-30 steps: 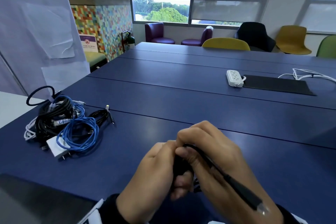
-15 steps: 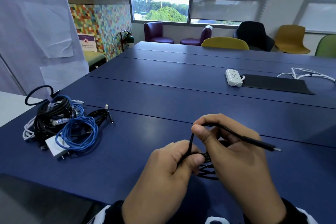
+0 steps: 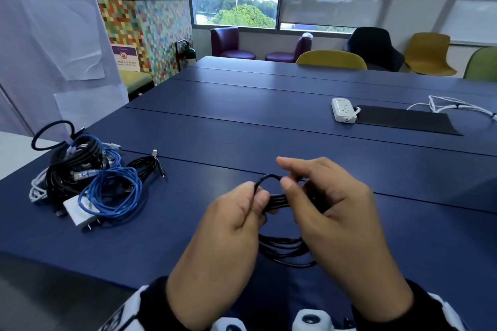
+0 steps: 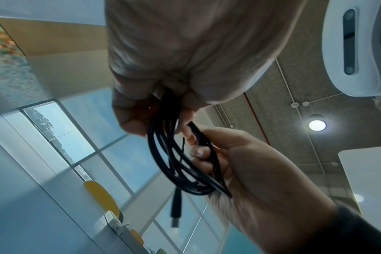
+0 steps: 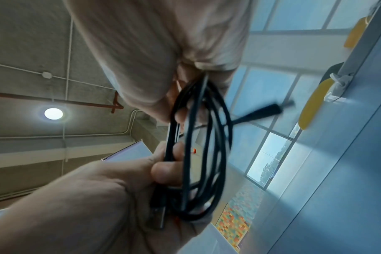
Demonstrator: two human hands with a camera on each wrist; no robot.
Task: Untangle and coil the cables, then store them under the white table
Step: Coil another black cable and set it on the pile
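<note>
— Black cable (image 3: 279, 247), the one being coiled: it hangs in loops between both hands, above the blue table (image 3: 242, 126), close to the person's body.

— Who has it?

— Both. The left hand (image 3: 234, 212) pinches the bundled strands near the top; the right hand (image 3: 330, 204) has its fingers curled round the same bundle just beside it, with a small loop standing up between the thumbs. From the wrist views, one plug dangles loose past the coil and another lies tucked in the left palm.

— Tricky to handle?

— I'd judge it light, soft and springy. The loops would probably fan out if the pinch eased, so hold it where the strands cross, not by a plug.

— And the rest?

— A tangled pile (image 3: 80, 177) of blue, black and white cables lies well off to the left of the left hand, a white charger (image 3: 78, 212) at its near edge. A power strip (image 3: 343, 109) sits far beyond the right hand.
</note>
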